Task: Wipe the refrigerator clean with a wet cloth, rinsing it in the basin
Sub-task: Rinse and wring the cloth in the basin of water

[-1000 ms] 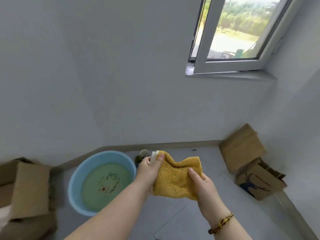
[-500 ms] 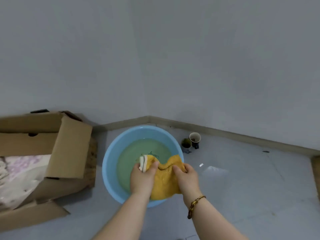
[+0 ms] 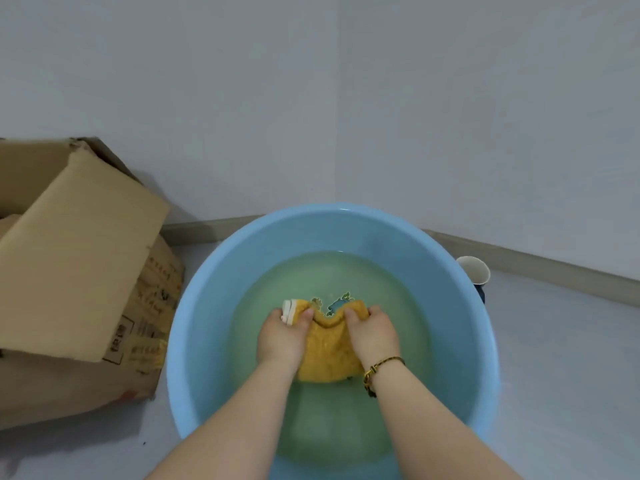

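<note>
1. Left hand (image 3: 281,337) and right hand (image 3: 373,336) each pinch a top corner of the cloth (image 3: 327,355).
2. Cloth hangs over the water inside the basin (image 3: 214,271).
3. Box (image 3: 79,271) left, cup (image 3: 473,270) right.

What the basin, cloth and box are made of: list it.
The basin looks like smooth, glossy blue plastic, given its even sheen. The cloth is fuzzy yellow fabric, perhaps microfibre, its nap showing. The box is matte brown cardboard, creased at its flaps.
</note>
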Demonstrator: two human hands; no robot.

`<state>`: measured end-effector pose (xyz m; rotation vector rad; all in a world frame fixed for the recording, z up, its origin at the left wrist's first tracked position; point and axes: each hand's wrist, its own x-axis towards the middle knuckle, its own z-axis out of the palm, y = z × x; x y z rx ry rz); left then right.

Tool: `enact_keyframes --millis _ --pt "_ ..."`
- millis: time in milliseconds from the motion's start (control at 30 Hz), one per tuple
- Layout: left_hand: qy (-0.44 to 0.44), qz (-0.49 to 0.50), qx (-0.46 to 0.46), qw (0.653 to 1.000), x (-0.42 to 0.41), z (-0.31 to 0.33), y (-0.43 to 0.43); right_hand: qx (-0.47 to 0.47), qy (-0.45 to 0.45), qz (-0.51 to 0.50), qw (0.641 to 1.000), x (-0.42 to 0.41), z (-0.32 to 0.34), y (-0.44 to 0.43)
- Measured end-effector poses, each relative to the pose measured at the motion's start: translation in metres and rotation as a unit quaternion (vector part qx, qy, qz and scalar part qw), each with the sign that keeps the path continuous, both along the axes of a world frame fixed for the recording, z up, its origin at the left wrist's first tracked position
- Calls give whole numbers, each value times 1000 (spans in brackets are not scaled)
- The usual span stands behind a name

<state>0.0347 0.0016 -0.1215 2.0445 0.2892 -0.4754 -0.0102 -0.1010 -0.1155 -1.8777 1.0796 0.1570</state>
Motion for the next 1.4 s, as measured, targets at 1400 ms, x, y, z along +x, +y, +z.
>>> enact_keyframes --millis 1400 --pt "103 -63 -194 973 17 2 -20 -13 -49 -23 998 17 -14 -16"
